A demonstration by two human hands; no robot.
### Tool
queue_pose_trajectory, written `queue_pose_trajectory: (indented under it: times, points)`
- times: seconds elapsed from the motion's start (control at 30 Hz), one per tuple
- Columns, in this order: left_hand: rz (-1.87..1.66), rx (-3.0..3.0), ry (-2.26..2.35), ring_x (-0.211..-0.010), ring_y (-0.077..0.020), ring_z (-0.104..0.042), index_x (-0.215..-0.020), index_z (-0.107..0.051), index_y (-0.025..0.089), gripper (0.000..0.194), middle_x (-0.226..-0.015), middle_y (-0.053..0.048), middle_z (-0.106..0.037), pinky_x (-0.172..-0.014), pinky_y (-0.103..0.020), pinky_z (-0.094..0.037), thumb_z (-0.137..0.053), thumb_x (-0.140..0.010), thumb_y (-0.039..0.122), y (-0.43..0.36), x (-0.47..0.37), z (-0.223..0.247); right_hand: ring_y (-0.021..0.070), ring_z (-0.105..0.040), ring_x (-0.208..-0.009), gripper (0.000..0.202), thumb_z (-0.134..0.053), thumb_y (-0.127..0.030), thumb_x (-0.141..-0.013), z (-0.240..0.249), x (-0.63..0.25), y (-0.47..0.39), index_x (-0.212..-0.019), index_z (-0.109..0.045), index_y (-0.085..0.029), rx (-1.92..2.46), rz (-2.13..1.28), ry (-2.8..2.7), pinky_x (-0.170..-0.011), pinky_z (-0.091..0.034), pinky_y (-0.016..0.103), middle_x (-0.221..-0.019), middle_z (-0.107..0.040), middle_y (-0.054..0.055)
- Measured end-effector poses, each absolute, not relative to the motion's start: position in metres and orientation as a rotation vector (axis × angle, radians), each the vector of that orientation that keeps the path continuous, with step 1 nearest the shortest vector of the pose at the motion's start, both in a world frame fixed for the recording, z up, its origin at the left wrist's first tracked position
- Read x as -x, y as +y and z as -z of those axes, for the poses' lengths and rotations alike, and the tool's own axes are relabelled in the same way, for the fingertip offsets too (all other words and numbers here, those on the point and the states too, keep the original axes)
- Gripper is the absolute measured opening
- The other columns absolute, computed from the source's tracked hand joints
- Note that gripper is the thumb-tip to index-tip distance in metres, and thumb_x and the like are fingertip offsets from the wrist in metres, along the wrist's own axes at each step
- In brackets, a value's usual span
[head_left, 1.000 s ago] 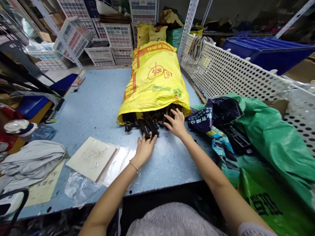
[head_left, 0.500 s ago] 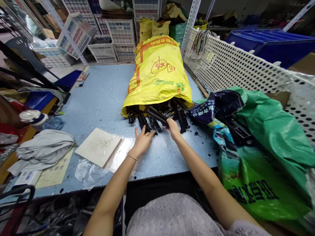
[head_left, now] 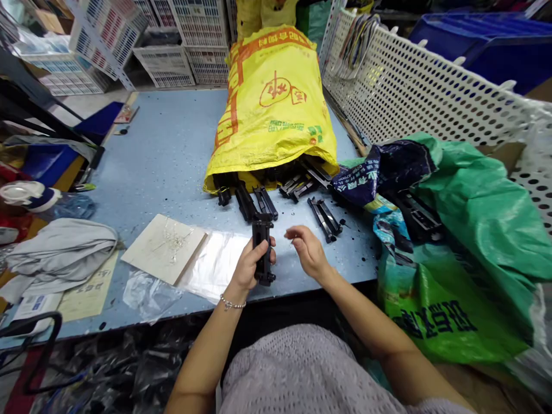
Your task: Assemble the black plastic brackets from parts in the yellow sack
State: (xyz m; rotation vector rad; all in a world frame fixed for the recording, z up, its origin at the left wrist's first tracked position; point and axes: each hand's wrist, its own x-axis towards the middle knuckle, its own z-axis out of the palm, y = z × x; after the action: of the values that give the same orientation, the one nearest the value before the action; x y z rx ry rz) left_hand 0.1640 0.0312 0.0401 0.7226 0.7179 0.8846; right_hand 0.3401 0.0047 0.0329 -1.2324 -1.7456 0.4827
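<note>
Nearest the viewer is a grey knitted top (head_left: pixel 297 368). Ahead of it, the left hand (head_left: pixel 250 264), with a beaded bracelet (head_left: pixel 230 303) at the wrist, has a black plastic part (head_left: pixel 261 250) in a closed grip: the thumb lies across its near face and the fingers wrap round its right side. The part is held lengthwise away from the body, near the front edge of the blue speckled tabletop (head_left: pixel 172 155).

The right hand (head_left: pixel 308 253) is just beside the part, apart from it. Its fingers are loosely bent, with a small gap between thumb and forefinger, and nothing is seen in its hold. To its right, a green woven sack (head_left: pixel 483 230) slumps over the table edge.

Left of the left hand, a square pale board (head_left: pixel 161 247) partly overlies a clear plastic sheet (head_left: pixel 215 264); a grey cloth (head_left: pixel 60 253) lies further left. Beyond the right hand, a loose pair of black parts (head_left: pixel 324 218) rests on the tabletop. Further off, a yellow woven sack (head_left: pixel 276 115) lies with its mouth toward the person, more black pieces (head_left: pixel 245 201) protruding from it. A white perforated panel (head_left: pixel 414 86) runs along the right side; white plastic crates (head_left: pixel 202 29) are stacked behind.
</note>
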Motion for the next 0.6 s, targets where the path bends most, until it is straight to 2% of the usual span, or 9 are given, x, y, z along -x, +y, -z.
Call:
queue_pose_trajectory:
  times: [0.1, 0.17, 0.27, 0.33, 0.47, 0.53, 0.6]
  points:
    - [-0.834, -0.802, 0.783, -0.061, -0.0085, -0.056, -0.101, -0.058, 0.016, 0.031, -0.085, -0.001, -0.06, -0.056, -0.022, -0.045, -0.068, -0.084, 0.04, 0.021, -0.167, -0.039, 0.0239, -0.056, -0.088, 0.045, -0.032, -0.055, -0.1, -0.043, -0.343, 0.035, -0.101, -0.058, -0.019, 1.308, -0.319, -1.927, -0.078, -0.047, 0.038, -0.091, -0.062, 0.011]
    - [-0.849, -0.788, 0.827, -0.059, -0.0081, -0.056, -0.103, -0.057, 0.017, 0.034, -0.085, -0.001, -0.059, -0.054, -0.021, -0.045, -0.069, -0.083, 0.042, 0.018, -0.172, -0.038, 0.0226, -0.055, -0.082, 0.047, -0.03, -0.056, -0.1, -0.047, -0.338, 0.05, -0.089, -0.057, -0.02, 1.373, -0.311, -2.002, -0.073, -0.044, 0.035, -0.083, -0.061, 0.009]
    - [-0.919, -0.699, 0.89, -0.058, -0.0073, -0.055, -0.101, -0.056, 0.018, 0.036, -0.085, 0.0, -0.057, -0.052, -0.02, -0.045, -0.07, -0.081, 0.044, 0.02, -0.176, -0.037, 0.0173, -0.053, -0.068, 0.048, -0.024, -0.052, -0.103, -0.05, -0.331, 0.049, -0.079, -0.053, -0.021, 1.499, -0.516, -1.964, -0.064, -0.039, 0.029, -0.072, -0.057, 0.003]
    - [-0.958, -0.642, 0.896, -0.059, -0.0067, -0.055, -0.099, -0.056, 0.018, 0.035, -0.086, 0.001, -0.057, -0.053, -0.02, -0.046, -0.072, -0.08, 0.044, 0.023, -0.174, -0.037, 0.0163, -0.052, -0.067, 0.049, -0.021, -0.049, -0.104, -0.049, -0.33, 0.032, -0.078, -0.052, -0.021, 1.466, -0.595, -2.015, -0.064, -0.038, 0.028, -0.071, -0.056, 0.002]
    - [-0.981, -0.585, 0.848, -0.06, -0.0059, -0.053, -0.096, -0.056, 0.019, 0.033, -0.089, 0.0, -0.055, -0.053, -0.02, -0.045, -0.071, -0.081, 0.044, 0.03, -0.173, -0.036, 0.0185, -0.051, -0.074, 0.04, -0.031, -0.046, -0.103, -0.033, -0.325, -0.018, -0.083, -0.054, -0.02, 1.277, -0.554, -2.217, -0.067, -0.039, 0.03, -0.078, -0.058, 0.006]
    - [-0.98, -0.648, 0.846, -0.06, -0.0063, -0.052, -0.097, -0.057, 0.019, 0.034, -0.089, 0.0, -0.055, -0.054, -0.021, -0.044, -0.07, -0.082, 0.046, 0.031, -0.174, -0.036, 0.0181, -0.05, -0.074, 0.035, -0.032, -0.041, -0.103, -0.021, -0.321, -0.034, -0.083, -0.052, -0.02, 1.247, -0.619, -2.148, -0.068, -0.039, 0.03, -0.078, -0.057, 0.005]
    - [-1.038, -0.834, 0.849, -0.069, -0.0094, -0.055, -0.103, -0.058, 0.02, 0.039, -0.094, -0.003, -0.056, -0.063, -0.024, -0.048, -0.068, -0.082, 0.051, 0.028, -0.175, -0.038, 0.0168, -0.049, -0.071, 0.035, -0.033, -0.04, -0.102, -0.013, -0.32, -0.036, -0.079, -0.05, -0.02, 1.224, -0.759, -1.995, -0.068, -0.04, 0.03, -0.074, -0.053, 0.003]
